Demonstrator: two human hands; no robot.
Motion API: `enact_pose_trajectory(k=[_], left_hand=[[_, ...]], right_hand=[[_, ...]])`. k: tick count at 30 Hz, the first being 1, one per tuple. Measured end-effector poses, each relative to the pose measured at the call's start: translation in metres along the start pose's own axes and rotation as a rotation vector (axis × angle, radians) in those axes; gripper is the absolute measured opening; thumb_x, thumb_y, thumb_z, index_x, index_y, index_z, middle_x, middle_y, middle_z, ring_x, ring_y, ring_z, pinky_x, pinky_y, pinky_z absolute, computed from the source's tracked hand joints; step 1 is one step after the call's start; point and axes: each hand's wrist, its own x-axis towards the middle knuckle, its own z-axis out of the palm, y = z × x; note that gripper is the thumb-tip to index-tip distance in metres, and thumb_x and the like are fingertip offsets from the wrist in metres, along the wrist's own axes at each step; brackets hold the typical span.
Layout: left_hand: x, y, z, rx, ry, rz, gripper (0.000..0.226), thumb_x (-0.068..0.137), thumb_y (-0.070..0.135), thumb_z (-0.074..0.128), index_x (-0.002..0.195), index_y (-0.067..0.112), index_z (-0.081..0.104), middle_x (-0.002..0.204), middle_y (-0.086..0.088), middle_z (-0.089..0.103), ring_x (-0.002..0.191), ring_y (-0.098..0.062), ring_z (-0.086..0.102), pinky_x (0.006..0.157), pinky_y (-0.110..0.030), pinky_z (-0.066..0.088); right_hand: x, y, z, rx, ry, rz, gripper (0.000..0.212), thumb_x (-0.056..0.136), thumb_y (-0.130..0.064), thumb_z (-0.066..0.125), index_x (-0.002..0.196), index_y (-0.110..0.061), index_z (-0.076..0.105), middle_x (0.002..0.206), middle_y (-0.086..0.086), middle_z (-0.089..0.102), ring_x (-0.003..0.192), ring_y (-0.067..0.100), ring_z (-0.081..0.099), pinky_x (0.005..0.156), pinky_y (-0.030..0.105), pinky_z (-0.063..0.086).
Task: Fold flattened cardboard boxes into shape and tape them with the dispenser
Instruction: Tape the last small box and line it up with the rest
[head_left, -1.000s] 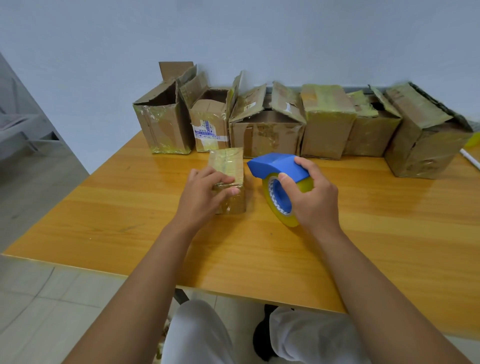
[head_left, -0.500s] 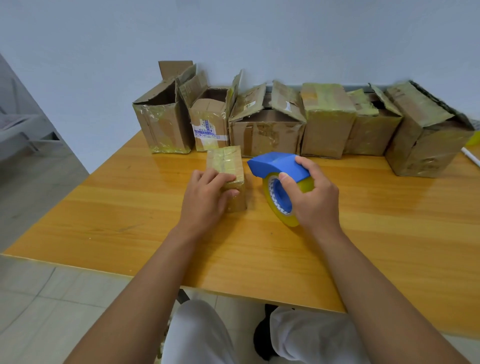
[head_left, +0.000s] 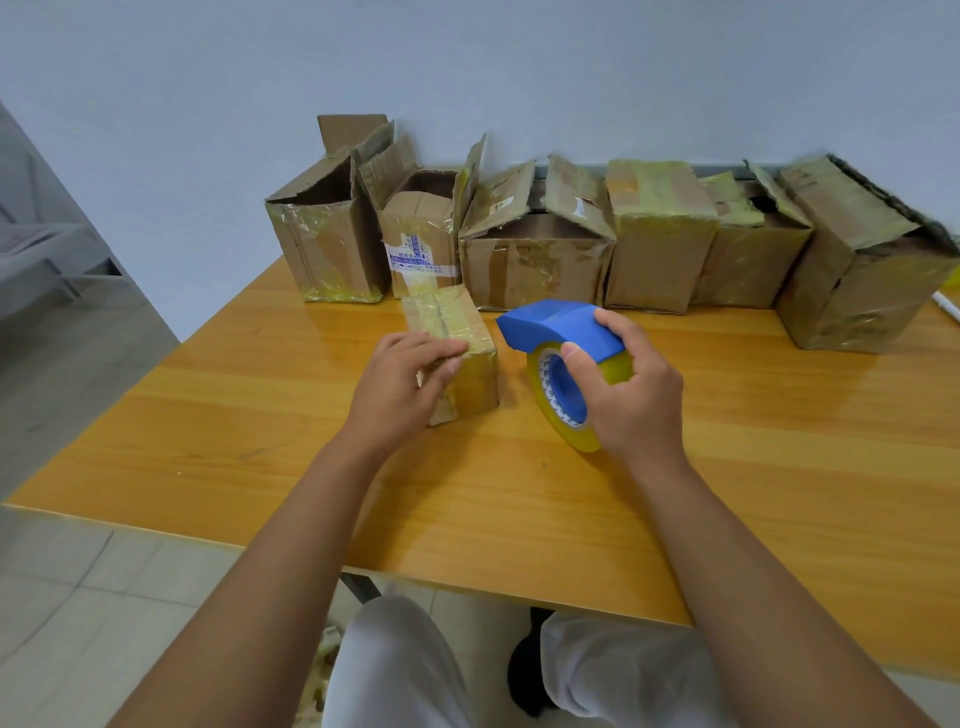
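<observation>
I read this as the taping step on the small box (head_left: 451, 347), which lies on the wooden surface (head_left: 260, 415) at about 11 o'clock from the centre of my view, its top already glossy with yellowish tape along the centre seam. My left hand (head_left: 400, 387) rests over its near end, fingers laid fairly flat across the top and front edge, pressing it down, not gripping it. My right hand (head_left: 631, 397) is wrapped around the tape dispenser (head_left: 558, 358), thumb on the inside of the blue core and fingers curled over the blue cover, with the yellow roll showing below; the dispenser sits just beside the box at its 3 o'clock, close but not touching as far as I can tell. I cannot see a loose tape end, so whether a strip is already started is unclear. At 12 o'clock, along the wall, stands a row of larger boxes (head_left: 535, 249), some with flaps up and some taped shut (these look finished or waiting, I would not swear which). My guess is that this small box is nearly sealed and either needs one more strip or a final smoothing. The next move, as I judge it, calls for bringing the dispenser's front edge onto the box top at the far end, holding the box steady with the left hand, and drawing the tape toward me in a straight line so it does not wrinkle or drag the light box along.
</observation>
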Motion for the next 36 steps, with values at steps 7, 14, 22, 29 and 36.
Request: enact_pose_trajectory(k=[7, 14, 22, 29, 36], left_hand=[[-0.004, -0.011, 0.001, 0.075, -0.005, 0.087, 0.035, 0.095, 0.021, 0.066, 0.129, 0.023, 0.065, 0.121, 0.014, 0.063, 0.127, -0.015, 0.042, 0.095, -0.025, 0.035], [-0.007, -0.007, 0.005, 0.127, 0.009, 0.067, 0.043, 0.091, 0.018, 0.071, 0.133, 0.023, 0.062, 0.123, 0.013, 0.06, 0.123, -0.014, 0.04, 0.094, -0.028, 0.039], [-0.007, 0.016, 0.021, 0.149, 0.08, -0.073, 0.043, 0.091, 0.026, 0.069, 0.133, 0.02, 0.059, 0.13, 0.006, 0.061, 0.123, -0.014, 0.04, 0.093, -0.032, 0.045], [0.0, -0.003, -0.006, 0.109, -0.137, 0.047, 0.047, 0.097, 0.024, 0.061, 0.143, 0.026, 0.052, 0.137, 0.022, 0.049, 0.117, -0.004, 0.034, 0.097, -0.023, 0.033], [0.004, 0.001, 0.005, 0.131, 0.042, 0.072, 0.044, 0.086, 0.028, 0.074, 0.128, 0.019, 0.067, 0.113, 0.008, 0.07, 0.092, -0.016, 0.041, 0.073, -0.024, 0.035]], right_hand=[[-0.001, 0.0, 0.0, -0.005, 0.003, -0.002, 0.053, 0.085, -0.05, 0.064, 0.132, -0.025, 0.06, 0.116, -0.013, 0.059, 0.104, 0.011, 0.058, 0.086, 0.033, 0.054], [-0.001, 0.001, 0.0, -0.004, 0.0, -0.009, 0.052, 0.087, -0.049, 0.065, 0.132, -0.025, 0.059, 0.117, -0.014, 0.058, 0.105, 0.011, 0.058, 0.088, 0.037, 0.055], [-0.002, 0.001, -0.002, 0.009, 0.013, -0.006, 0.052, 0.087, -0.047, 0.065, 0.132, -0.023, 0.06, 0.118, -0.014, 0.058, 0.109, 0.011, 0.059, 0.091, 0.037, 0.054], [-0.001, -0.001, -0.001, 0.009, 0.011, -0.008, 0.051, 0.087, -0.046, 0.066, 0.132, -0.023, 0.06, 0.117, -0.014, 0.059, 0.107, 0.012, 0.06, 0.09, 0.038, 0.054], [-0.002, -0.001, -0.002, 0.01, 0.01, -0.003, 0.053, 0.085, -0.049, 0.063, 0.132, -0.024, 0.06, 0.115, -0.01, 0.061, 0.101, 0.012, 0.06, 0.084, 0.034, 0.054]])
